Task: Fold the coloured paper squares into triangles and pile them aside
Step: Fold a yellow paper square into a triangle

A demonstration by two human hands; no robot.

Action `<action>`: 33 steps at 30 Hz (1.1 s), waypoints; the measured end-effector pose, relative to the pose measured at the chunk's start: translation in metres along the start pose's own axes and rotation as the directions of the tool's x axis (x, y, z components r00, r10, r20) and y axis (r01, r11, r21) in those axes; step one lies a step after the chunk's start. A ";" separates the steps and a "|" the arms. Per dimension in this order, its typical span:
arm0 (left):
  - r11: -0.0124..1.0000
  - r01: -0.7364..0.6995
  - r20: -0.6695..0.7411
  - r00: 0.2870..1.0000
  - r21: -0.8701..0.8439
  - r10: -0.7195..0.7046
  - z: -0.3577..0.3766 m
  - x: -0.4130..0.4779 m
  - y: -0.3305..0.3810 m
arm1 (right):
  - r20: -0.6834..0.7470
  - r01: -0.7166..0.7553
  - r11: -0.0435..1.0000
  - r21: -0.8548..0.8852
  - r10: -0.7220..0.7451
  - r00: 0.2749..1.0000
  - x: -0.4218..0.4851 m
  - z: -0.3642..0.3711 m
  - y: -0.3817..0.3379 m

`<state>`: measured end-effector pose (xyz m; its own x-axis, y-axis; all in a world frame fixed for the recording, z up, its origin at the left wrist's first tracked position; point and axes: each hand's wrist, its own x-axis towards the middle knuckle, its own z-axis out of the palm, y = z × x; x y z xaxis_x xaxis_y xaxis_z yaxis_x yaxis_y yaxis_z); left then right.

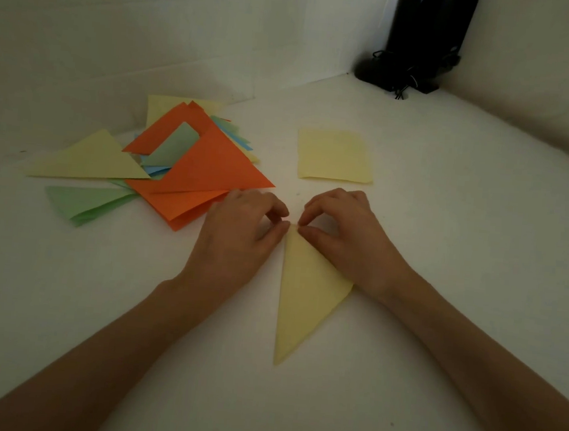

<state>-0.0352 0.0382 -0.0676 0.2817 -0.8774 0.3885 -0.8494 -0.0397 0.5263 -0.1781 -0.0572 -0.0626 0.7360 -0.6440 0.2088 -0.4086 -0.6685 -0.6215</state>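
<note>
One yellow paper square is waiting at twelve o'clock; left hand and right hand fingers are pinching a yellow paper triangle beside the coloured folded-paper pile

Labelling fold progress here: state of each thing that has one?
yellow triangle: folded, flat on the table, far tip held by both hands.
left hand: pinches the triangle's far tip.
right hand: pinches the same tip.
yellow square: unfolded, flat, untouched.
pile of folded papers: orange, yellow, green and blue, loosely heaped.
</note>
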 end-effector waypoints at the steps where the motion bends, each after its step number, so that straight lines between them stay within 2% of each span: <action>1: 1.000 0.007 0.016 1.000 -0.012 -0.007 0.000 0.001 -0.002 | 0.009 -0.017 0.999 0.032 0.017 1.000 0.000 -0.002 -0.002; 5: 1.000 0.006 0.096 0.995 -0.026 -0.004 0.001 0.001 -0.001 | 0.058 -0.065 0.989 0.134 0.058 0.997 0.000 -0.006 -0.007; 8: 0.996 0.065 0.129 0.990 -0.055 -0.057 -0.002 0.003 0.000 | 0.048 -0.115 0.974 0.193 0.107 0.993 0.002 -0.012 -0.007; 12: 0.994 0.089 0.202 0.977 -0.060 -0.075 -0.003 0.004 0.002 | 0.142 -0.134 0.987 0.094 0.120 0.983 0.000 -0.019 -0.005; 15: 0.995 0.082 0.184 0.980 -0.057 -0.070 -0.001 0.003 0.002 | 0.164 -0.108 0.994 -0.001 0.107 0.981 -0.003 -0.013 -0.007; 20: 0.994 0.072 0.192 0.980 -0.088 -0.054 0.000 0.004 0.001 | 0.105 -0.085 0.996 0.030 0.082 0.991 -0.004 -0.010 -0.009; 23: 0.982 0.091 0.184 0.981 -0.167 -0.059 -0.003 0.003 0.001 | 0.120 -0.069 0.991 0.111 0.055 0.991 -0.004 -0.012 -0.013; 28: 0.930 0.166 0.122 0.984 -0.329 -0.132 -0.011 0.005 0.004 | 0.216 -0.195 0.973 0.125 0.165 0.962 -0.001 -0.034 -0.001; 31: 0.930 0.175 0.136 0.981 -0.324 -0.137 -0.012 0.005 -0.001 | 0.201 -0.185 0.976 0.115 0.159 0.967 -0.005 -0.041 0.006; 33: 0.949 0.145 0.157 0.982 -0.280 -0.104 -0.011 0.004 -0.004 | 0.170 -0.134 0.991 0.023 0.128 0.977 -0.007 -0.038 0.008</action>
<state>-0.0257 0.0399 -0.0596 0.2947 -0.9326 0.2082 -0.6406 -0.0311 0.7673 -0.2068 -0.0725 -0.0398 0.7584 -0.6518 -0.0042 -0.4912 -0.5674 -0.6609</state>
